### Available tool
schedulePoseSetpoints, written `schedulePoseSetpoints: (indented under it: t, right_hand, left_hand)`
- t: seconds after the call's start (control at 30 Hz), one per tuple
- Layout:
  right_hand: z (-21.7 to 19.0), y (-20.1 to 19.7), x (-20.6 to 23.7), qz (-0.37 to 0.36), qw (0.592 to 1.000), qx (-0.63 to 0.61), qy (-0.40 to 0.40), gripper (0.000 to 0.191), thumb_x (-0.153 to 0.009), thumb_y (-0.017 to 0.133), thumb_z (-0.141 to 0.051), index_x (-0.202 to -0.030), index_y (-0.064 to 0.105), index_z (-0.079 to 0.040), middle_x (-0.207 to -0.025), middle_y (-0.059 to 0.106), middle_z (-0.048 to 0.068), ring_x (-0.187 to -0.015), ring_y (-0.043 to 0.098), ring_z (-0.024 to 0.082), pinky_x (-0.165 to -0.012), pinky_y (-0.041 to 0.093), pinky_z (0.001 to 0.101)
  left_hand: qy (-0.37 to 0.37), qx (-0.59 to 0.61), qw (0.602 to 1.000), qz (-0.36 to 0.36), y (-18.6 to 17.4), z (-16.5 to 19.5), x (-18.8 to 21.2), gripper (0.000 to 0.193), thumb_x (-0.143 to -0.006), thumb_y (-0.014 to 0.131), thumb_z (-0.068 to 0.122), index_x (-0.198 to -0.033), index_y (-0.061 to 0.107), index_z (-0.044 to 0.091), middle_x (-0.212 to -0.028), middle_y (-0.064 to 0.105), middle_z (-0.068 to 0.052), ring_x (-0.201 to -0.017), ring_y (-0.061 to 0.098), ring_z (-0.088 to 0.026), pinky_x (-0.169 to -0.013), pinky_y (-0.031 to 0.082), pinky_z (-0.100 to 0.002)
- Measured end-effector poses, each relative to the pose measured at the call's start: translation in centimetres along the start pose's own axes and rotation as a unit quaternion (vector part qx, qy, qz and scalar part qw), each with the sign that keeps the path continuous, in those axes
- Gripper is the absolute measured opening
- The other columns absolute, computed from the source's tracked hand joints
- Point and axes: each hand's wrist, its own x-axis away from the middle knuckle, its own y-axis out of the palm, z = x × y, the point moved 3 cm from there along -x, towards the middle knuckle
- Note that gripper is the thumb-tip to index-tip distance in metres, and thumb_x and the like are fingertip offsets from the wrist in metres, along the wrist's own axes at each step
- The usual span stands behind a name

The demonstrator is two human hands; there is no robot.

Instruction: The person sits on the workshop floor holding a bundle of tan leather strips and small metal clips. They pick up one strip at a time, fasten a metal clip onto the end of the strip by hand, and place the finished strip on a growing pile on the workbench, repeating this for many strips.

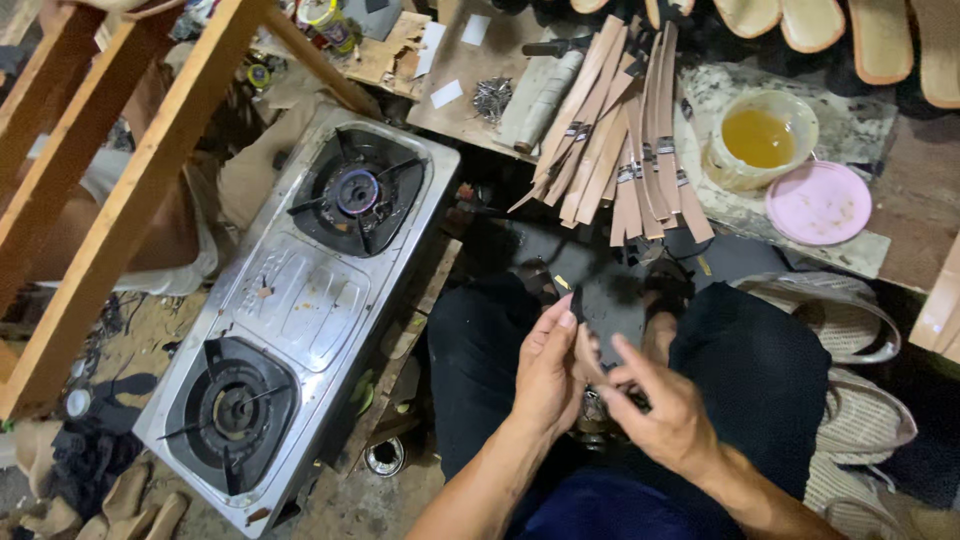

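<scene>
My left hand (548,372) and my right hand (655,408) meet over my lap, both gripping a flat black piece (612,310) shaped like a shoe sole. The left fingers press on its left edge, and the right hand's fingers pinch its lower edge. My legs in dark trousers (760,370) lie underneath. What sits under the piece between my knees is hidden.
A two-burner steel gas stove (300,300) stands to my left. Bundles of tan leather strips (625,140) lie on the bench ahead, beside a tub of yellow liquid (760,135) and a pink lid (820,203). Wooden frame beams (120,200) rise at the left. Woven shoes (850,400) lie to the right.
</scene>
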Motion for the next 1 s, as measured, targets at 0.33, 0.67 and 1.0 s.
schedulePoseSetpoints:
  t: [0.33, 0.67, 1.0]
  right_hand:
    - [-0.7, -3.5, -4.6, 0.012, 0.993, -0.044, 0.111, 0.077, -0.083, 0.077, -0.014, -0.15, 0.043, 0.0, -0.092, 0.077, 0.009, -0.076, 0.074, 0.015, -0.07, 0.059, 0.0283]
    - [9.6, -14.3, -13.2, 0.069, 0.914, 0.398, 0.02, 0.04, -0.093, 0.079, -0.034, -0.119, 0.075, -0.002, -0.148, 0.059, 0.019, -0.136, 0.052, 0.039, -0.109, 0.045, 0.0521]
    - [12.8, -14.4, -13.7, 0.07, 0.935, 0.346, 0.007, 0.028, -0.107, 0.069, -0.03, -0.096, 0.074, -0.004, -0.149, 0.058, 0.019, -0.148, 0.042, 0.042, -0.126, 0.033, 0.0502]
  left_hand:
    - [-0.083, -0.447, 0.876, -0.159, -1.8, -1.2, 2.8, 0.021, -0.1, 0.071, 0.014, -0.111, 0.073, -0.004, -0.093, 0.072, -0.004, -0.082, 0.062, -0.008, -0.074, 0.052, -0.025]
    - [-0.038, -0.266, 0.962, -0.056, -2.9, -0.5, 1.3, 0.013, -0.098, 0.066, 0.012, -0.1, 0.063, 0.0, -0.09, 0.073, -0.006, -0.081, 0.07, -0.014, -0.077, 0.059, -0.03]
    - [-0.02, -0.187, 0.982, -0.012, -3.1, 0.5, -0.3, 0.013, -0.097, 0.066, 0.012, -0.102, 0.062, 0.001, -0.092, 0.072, -0.009, -0.08, 0.068, -0.014, -0.075, 0.056, -0.027]
